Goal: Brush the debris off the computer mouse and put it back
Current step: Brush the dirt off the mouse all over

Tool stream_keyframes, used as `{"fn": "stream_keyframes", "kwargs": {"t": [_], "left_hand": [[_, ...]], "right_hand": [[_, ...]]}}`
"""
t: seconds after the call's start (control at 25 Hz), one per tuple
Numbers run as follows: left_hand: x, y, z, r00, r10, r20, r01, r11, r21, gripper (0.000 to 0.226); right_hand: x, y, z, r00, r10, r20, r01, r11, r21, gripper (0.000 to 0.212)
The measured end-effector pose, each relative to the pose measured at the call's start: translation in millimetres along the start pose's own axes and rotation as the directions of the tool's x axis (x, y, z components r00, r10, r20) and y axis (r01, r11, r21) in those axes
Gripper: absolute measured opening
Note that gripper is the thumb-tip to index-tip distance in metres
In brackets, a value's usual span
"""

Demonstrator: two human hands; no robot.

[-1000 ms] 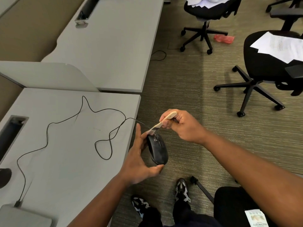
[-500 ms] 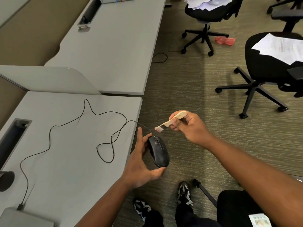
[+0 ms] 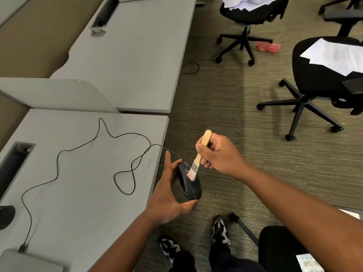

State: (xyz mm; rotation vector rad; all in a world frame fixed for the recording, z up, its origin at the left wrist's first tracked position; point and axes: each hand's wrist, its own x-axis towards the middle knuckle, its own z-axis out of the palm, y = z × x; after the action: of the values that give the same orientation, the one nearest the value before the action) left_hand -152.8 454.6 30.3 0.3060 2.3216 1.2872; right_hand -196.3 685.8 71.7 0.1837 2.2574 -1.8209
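Mouse cord (image 3: 59, 165) lay looped across the grey tabletop (image 3: 78, 203), running to the black mouse (image 3: 191, 186), which we held off the tabletop's right edge, above the carpet. Our left hand (image 3: 167, 197) cupped it, grip closed around its sides. Our right hand (image 3: 218, 154) pinched a wooden brush (image 3: 198, 160), its pink bristles touching the mouse's top.

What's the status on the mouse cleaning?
Left hand grips mouse off desk edge. Right hand holds brush, bristles on mouse top. Cable trails across desk; nothing in the way.
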Motion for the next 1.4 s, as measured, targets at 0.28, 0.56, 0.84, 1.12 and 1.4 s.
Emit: {"fn": "stream_keyframes", "kwargs": {"t": [0.28, 0.56, 0.84, 1.12, 1.4], "left_hand": [[-1, 1, 1, 1.0, 0.004, 0.017, -0.004, 1.0, 0.008, 0.153], [-3, 2, 3, 0.999, 0.021, 0.042, -0.021, 1.0, -0.007, 0.152], [-5, 0, 4, 0.998, 0.034, 0.06, -0.033, 0.999, -0.026, 0.151], [-2, 0, 2, 0.999, 0.027, 0.029, -0.027, 1.0, -0.002, 0.15], [5, 0, -1, 0.999, 0.033, -0.03, -0.032, 0.999, 0.032, 0.147]], "right_hand": [[-3, 2, 13, 0.985, -0.076, -0.156, 0.06, 0.992, -0.107, 0.016], [0, 10, 22, 0.951, -0.128, -0.28, 0.097, 0.987, -0.125, 0.019], [3, 20, 29, 0.931, -0.122, -0.345, 0.076, 0.987, -0.142, 0.018], [5, 25, 12, 0.914, 0.042, -0.404, -0.003, 0.995, 0.096, 0.013], [2, 36, 1, 0.974, 0.057, -0.221, -0.096, 0.981, -0.169, 0.022]]}}
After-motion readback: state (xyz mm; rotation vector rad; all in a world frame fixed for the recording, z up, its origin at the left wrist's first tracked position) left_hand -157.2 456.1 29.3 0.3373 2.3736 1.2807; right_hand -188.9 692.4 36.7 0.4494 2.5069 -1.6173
